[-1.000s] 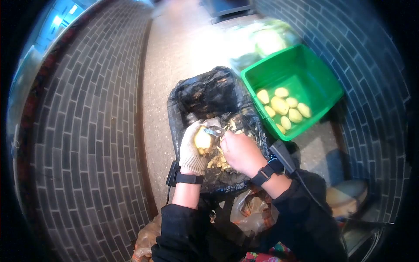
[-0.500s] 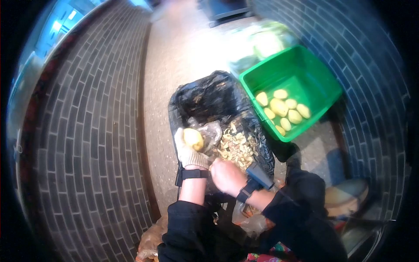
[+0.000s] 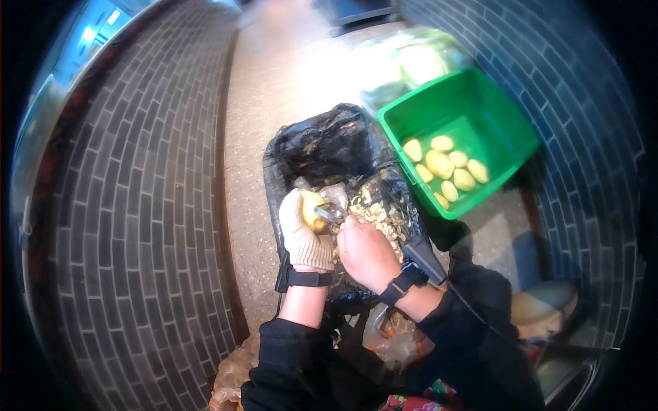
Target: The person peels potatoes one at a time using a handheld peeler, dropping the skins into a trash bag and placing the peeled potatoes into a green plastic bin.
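My left hand (image 3: pixel 301 233), in a pale knitted glove, is closed around a yellow potato (image 3: pixel 314 209). My bare right hand (image 3: pixel 367 252) grips a peeler (image 3: pixel 332 212), whose metal head lies against the potato's right side. Its handle is mostly hidden in my fingers. Both hands are over a bin lined with a black plastic bag (image 3: pixel 322 140). Potato peelings (image 3: pixel 380 218) are heaped in the bag beside my right hand, and a piece of clear plastic (image 3: pixel 335 192) lies behind the potato.
A green tub (image 3: pixel 490 116) with several peeled potatoes (image 3: pixel 439 164) stands to the right of the bin. Behind it are blurred pale green items in clear plastic (image 3: pixel 419 61). Brick walls run along both sides. Plastic bags (image 3: pixel 236 370) lie near my legs.
My left hand has turned the potato inward to the right. My right hand has moved up and right, bringing the peeler into sight against the potato.
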{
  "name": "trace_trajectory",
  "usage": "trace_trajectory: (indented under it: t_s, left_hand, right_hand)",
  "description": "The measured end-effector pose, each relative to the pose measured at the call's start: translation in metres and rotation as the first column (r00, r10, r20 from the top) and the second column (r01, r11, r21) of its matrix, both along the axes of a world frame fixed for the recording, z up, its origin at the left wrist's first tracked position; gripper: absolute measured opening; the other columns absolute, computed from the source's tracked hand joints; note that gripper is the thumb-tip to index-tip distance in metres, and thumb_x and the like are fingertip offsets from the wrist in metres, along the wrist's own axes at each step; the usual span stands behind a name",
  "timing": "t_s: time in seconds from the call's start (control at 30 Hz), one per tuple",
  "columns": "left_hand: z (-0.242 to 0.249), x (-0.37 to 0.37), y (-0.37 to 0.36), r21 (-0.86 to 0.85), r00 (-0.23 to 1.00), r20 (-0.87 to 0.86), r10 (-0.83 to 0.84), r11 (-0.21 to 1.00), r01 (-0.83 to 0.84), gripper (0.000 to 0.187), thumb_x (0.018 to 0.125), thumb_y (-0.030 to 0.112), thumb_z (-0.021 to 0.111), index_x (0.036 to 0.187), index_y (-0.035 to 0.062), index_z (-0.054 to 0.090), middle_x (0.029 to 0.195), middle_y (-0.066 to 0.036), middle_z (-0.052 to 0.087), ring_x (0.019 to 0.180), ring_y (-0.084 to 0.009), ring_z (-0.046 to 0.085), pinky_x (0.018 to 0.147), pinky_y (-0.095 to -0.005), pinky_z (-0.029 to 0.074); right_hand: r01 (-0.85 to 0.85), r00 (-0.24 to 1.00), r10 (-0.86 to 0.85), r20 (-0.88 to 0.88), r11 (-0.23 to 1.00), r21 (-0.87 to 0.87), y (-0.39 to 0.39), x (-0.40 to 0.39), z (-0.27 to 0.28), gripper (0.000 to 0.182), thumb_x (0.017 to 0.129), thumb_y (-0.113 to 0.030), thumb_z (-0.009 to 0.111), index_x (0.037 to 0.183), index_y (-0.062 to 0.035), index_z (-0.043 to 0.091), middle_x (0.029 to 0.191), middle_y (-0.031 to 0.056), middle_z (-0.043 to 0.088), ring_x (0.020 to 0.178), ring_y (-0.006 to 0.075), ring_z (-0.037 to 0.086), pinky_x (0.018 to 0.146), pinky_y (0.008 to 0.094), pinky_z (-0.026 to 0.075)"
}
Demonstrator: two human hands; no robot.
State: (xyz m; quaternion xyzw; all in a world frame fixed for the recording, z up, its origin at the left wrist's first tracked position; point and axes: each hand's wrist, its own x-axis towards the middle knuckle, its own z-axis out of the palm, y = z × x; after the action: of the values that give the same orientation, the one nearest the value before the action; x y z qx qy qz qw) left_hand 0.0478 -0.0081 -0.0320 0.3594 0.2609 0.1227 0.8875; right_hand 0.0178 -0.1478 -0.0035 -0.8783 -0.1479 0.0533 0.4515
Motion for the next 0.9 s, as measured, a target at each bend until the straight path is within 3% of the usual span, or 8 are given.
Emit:
trace_trajectory:
  t_s: [0.17,0.2,0.3,0.4,0.57,0.63,0.83,0.9]
  left_hand:
    - [-0.001,0.001,0.003,0.01,0.997,0.027,0.079,0.997,-0.079,0.018,0.095,0.026,0.065,0.103,0.0101,0.061,0.094,-0.003,0.061,0.085,-0.0157,0.06,0.077,-0.033,0.054]
    - [0.0,0.003,0.001,0.075,0.999,-0.014,0.038,0.997,-0.037,0.037,0.089,0.048,0.068,0.102,0.0138,0.061,0.092,-0.004,0.063,0.087,-0.0201,0.061,0.079,-0.0378,0.053]
    - [0.02,0.003,-0.011,0.045,0.983,-0.13,0.131,0.991,-0.126,0.04,0.089,0.051,0.067,0.104,0.0136,0.062,0.095,-0.003,0.064,0.088,-0.0203,0.061,0.081,-0.0393,0.053]
    - [0.043,-0.003,-0.018,-0.008,0.964,-0.263,0.043,0.999,-0.047,0.046,0.088,0.055,0.065,0.106,0.0128,0.064,0.099,-0.003,0.066,0.093,-0.0204,0.062,0.085,-0.0396,0.053]
    - [0.03,-0.002,0.014,-0.129,0.997,-0.059,-0.048,0.991,0.04,0.049,0.091,0.057,0.062,0.109,0.0113,0.064,0.1,-0.006,0.069,0.09,-0.0231,0.065,0.082,-0.0389,0.055]
    - [0.025,-0.002,0.021,-0.094,0.999,0.028,0.031,0.995,-0.029,0.036,0.095,0.044,0.064,0.108,0.0099,0.064,0.098,-0.007,0.071,0.086,-0.0238,0.068,0.078,-0.0387,0.057]
    - [0.02,-0.015,0.013,-0.019,0.992,0.047,-0.113,0.993,0.114,0.03,0.091,0.021,0.073,0.116,0.0121,0.061,0.103,-0.007,0.069,0.091,-0.021,0.068,0.075,-0.0329,0.056]
    - [0.033,-0.02,0.002,0.196,0.996,0.07,-0.062,0.979,0.047,0.028,0.09,0.018,0.072,0.115,0.0117,0.06,0.108,-0.007,0.067,0.097,-0.021,0.066,0.076,-0.032,0.056]
  right_hand:
    - [0.003,1.0,-0.003,0.007,1.0,-0.029,0.017,-0.018,0.002,0.02,0.092,-0.011,0.049,0.086,0.0074,0.055,0.069,0.0282,0.064,0.065,0.0438,0.066,0.062,0.0507,0.055]
    - [-0.033,0.999,0.032,-0.04,0.999,-0.016,0.015,-0.018,0.005,0.02,0.092,-0.011,0.05,0.086,0.0071,0.056,0.07,0.0278,0.065,0.067,0.0435,0.067,0.063,0.0503,0.055]
    - [-0.134,0.989,0.132,-0.068,0.991,-0.024,0.016,-0.016,-0.013,0.021,0.092,-0.013,0.05,0.085,0.0061,0.057,0.073,0.0271,0.065,0.071,0.0435,0.067,0.067,0.0498,0.055]
    - [-0.203,0.97,0.201,-0.139,0.979,-0.004,0.013,-0.014,-0.018,0.023,0.093,-0.014,0.049,0.085,0.0047,0.058,0.076,0.0266,0.066,0.075,0.0441,0.066,0.071,0.0505,0.054]
    - [-0.27,0.949,0.285,-0.137,0.956,0.118,-0.004,-0.003,-0.003,0.027,0.097,-0.019,0.048,0.087,0.0031,0.058,0.078,0.0271,0.064,0.077,0.0455,0.064,0.074,0.0525,0.051]
    - [-0.034,0.981,0.071,-0.179,0.979,0.2,-0.005,-0.002,0.002,0.029,0.1,-0.022,0.047,0.088,0.0026,0.057,0.079,0.028,0.063,0.078,0.0465,0.063,0.073,0.0528,0.049]
    - [-0.027,0.989,0.049,-0.142,0.988,0.152,-0.009,0.001,-0.002,0.028,0.1,-0.021,0.047,0.088,0.0027,0.056,0.08,0.0294,0.063,0.079,0.0472,0.062,0.072,0.0537,0.048]
    - [-0.038,0.99,0.055,-0.13,0.991,0.129,-0.009,0.002,-0.001,0.027,0.1,-0.02,0.047,0.088,0.0029,0.056,0.08,0.0295,0.063,0.079,0.047,0.062,0.072,0.0538,0.048]
